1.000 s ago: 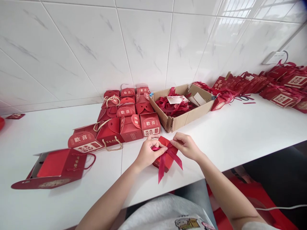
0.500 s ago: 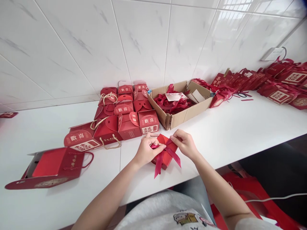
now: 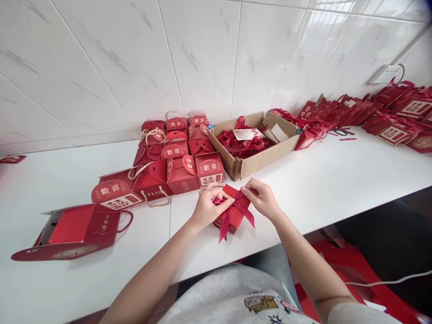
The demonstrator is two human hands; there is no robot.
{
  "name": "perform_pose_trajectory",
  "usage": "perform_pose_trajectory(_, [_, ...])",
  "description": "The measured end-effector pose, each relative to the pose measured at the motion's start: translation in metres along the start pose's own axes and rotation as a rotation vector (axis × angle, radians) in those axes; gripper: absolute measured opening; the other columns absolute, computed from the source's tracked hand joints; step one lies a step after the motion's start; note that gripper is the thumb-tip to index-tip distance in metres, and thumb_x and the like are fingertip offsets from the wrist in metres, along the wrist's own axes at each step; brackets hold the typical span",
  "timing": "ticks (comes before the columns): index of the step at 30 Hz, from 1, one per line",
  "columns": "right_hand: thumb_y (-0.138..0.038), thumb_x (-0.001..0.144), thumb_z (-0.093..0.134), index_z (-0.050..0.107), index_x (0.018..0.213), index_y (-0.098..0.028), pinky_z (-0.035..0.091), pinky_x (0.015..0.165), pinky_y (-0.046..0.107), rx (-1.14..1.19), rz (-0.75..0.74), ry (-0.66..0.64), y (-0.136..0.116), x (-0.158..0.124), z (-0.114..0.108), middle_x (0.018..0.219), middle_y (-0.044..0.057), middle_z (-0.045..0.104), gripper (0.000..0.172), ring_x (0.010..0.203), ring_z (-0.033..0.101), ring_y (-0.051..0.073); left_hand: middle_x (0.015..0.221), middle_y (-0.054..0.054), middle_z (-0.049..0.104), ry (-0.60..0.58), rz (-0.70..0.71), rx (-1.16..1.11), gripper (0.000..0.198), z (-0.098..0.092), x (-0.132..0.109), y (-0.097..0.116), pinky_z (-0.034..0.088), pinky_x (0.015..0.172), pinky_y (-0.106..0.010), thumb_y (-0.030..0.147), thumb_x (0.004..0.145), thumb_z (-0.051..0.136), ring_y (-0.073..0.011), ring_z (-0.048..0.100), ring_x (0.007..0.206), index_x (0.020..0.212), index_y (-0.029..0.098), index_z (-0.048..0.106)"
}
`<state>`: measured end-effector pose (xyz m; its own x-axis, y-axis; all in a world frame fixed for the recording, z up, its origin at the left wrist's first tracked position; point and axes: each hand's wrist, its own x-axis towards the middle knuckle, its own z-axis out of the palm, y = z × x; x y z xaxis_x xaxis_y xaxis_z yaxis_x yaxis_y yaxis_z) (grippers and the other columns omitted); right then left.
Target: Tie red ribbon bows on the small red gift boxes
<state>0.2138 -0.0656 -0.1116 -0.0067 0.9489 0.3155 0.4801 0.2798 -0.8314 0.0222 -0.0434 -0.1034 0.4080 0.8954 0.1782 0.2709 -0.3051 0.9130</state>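
Observation:
A small red gift box (image 3: pixel 236 219) stands on the white table near its front edge. Across its top lies a dark red satin ribbon (image 3: pixel 245 213) tied in a bow, its two tails hanging toward me. My left hand (image 3: pixel 209 204) pinches the bow's left loop between thumb and fingers. On the other side, my right hand (image 3: pixel 259 196) grips the right loop between thumb and forefinger. The knot sits between both hands, partly covered by my left thumb.
Several red boxes (image 3: pixel 180 173) are grouped to the left. Behind my hands stands a cardboard box (image 3: pixel 261 163) of ribbons. An open red box (image 3: pixel 72 229) lies at far left. Ribboned boxes (image 3: pixel 393 130) are piled at right. The tabletop (image 3: pixel 337 175) meets a tiled wall.
Both hands keep their hold on the ribbon loops, with only slight movement. The view has shifted slightly, and the gift box appears a little higher.

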Motion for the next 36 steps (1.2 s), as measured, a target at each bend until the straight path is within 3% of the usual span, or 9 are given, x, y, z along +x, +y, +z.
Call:
perform_pose_trajectory(4, [-0.047,0.087,0.053,0.055,0.073,-0.018,0.043,0.055,0.027,0.089,0.051,-0.076,0.001,0.002,-0.008,0.069,0.002,0.056,0.032,0.059,0.05,0.014,0.088,-0.006,0.071,-0.027,0.005,-0.118,0.034,-0.006,0.001,0.006,0.039,0.099,-0.043,0.03,0.078,0.063,-0.026,0.055,0.111,0.054,0.021,0.039])
perform_pose_trajectory(10, [-0.045,0.096,0.035,0.063,0.107,-0.02,0.048,0.075,0.032,0.16,0.02,-0.102,0.001,0.005,-0.024,0.102,0.008,0.064,0.039,0.086,0.059,0.017,0.106,-0.009,0.067,-0.046,-0.106,-0.337,0.036,-0.014,0.001,0.0,0.04,0.095,-0.04,0.04,0.082,0.06,-0.0277,0.058,0.106,0.055,0.017,0.054])
perform_pose_trajectory(15, [-0.036,0.088,0.057,0.068,0.1,-0.023,0.048,0.086,0.035,0.066,-0.194,-0.195,-0.012,0.011,-0.024,0.108,0.008,0.063,0.021,0.102,0.058,0.02,0.103,-0.009,0.067,-0.087,-0.234,-0.533,0.033,-0.015,0.003,-0.006,0.045,0.085,-0.036,0.044,0.083,0.059,-0.0264,0.06,0.099,0.07,0.015,0.065])
perform_pose_trajectory(20, [-0.031,0.082,0.066,0.072,0.085,-0.023,0.046,0.092,0.04,-0.076,-0.315,-0.325,-0.02,0.017,-0.009,0.114,0.009,0.059,0.011,0.106,0.055,0.023,0.104,-0.008,0.067,-0.075,-0.171,-0.497,0.033,-0.016,0.003,-0.008,0.041,0.093,-0.037,0.036,0.08,0.064,-0.0272,0.056,0.109,0.057,0.016,0.054])
perform_pose_trajectory(28, [-0.022,0.084,0.062,0.066,0.076,-0.02,0.045,0.091,0.042,-0.034,-0.435,-0.312,-0.013,0.02,0.0,0.107,0.008,0.062,0.009,0.1,0.057,0.021,0.102,-0.007,0.065,-0.007,-0.115,-0.379,0.029,-0.01,0.0,-0.005,0.039,0.095,-0.038,0.032,0.077,0.066,-0.0257,0.057,0.106,0.058,0.018,0.049])
perform_pose_trajectory(36, [-0.023,0.083,0.063,0.064,0.075,-0.021,0.042,0.094,0.045,-0.05,-0.495,-0.307,-0.009,0.019,0.003,0.107,0.007,0.064,0.009,0.107,0.055,0.024,0.093,-0.005,0.061,0.027,-0.162,-0.455,0.031,-0.007,0.001,-0.008,0.041,0.087,-0.034,0.034,0.077,0.064,-0.0217,0.057,0.094,0.054,0.017,0.052])
